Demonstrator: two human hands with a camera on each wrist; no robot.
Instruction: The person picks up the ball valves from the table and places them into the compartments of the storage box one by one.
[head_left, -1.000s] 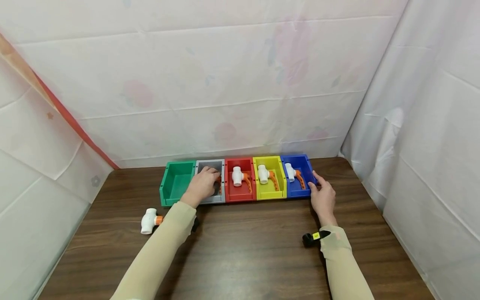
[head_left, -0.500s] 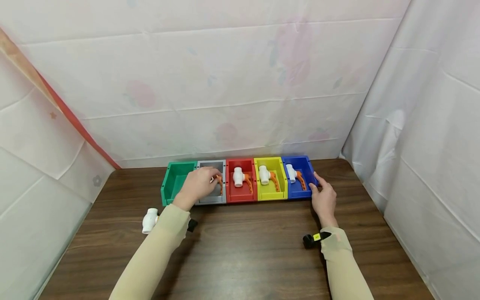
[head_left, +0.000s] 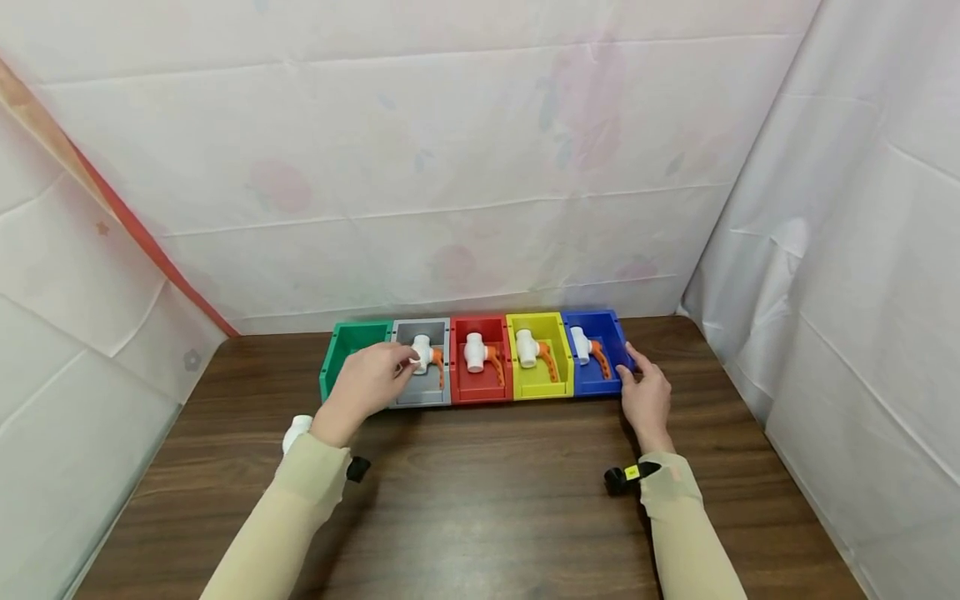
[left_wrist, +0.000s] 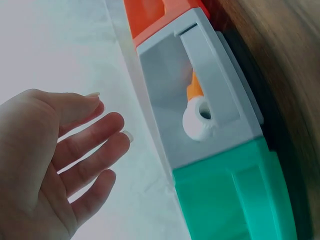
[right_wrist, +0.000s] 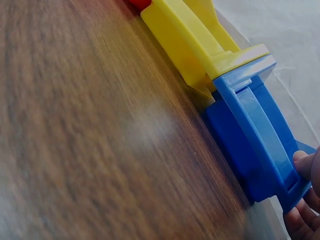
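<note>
My left hand (head_left: 367,385) hovers over the front of the green bin (head_left: 360,336) and beside the grey bin (head_left: 422,397), fingers loosely bent and holding nothing. Inside the grey bin lies a white ball valve (head_left: 422,353) with an orange handle; in the left wrist view the hand is apart from this valve (left_wrist: 196,122). At the row's right end, my right hand (head_left: 647,402) grips the side wall of the blue bin (head_left: 596,320), thumb inside and fingers outside. Another ball valve (head_left: 582,345) lies in that bin.
The red bin (head_left: 480,395) and yellow bin (head_left: 540,389) each hold one ball valve. A further ball valve (head_left: 297,431) lies on the wooden table (head_left: 480,500), partly hidden by the left forearm. White cloth (head_left: 450,167) hangs behind the bins.
My left hand has let go of the ball valve in the grey bin and drawn back to the left and toward me. My right hand stays on the blue bin.
</note>
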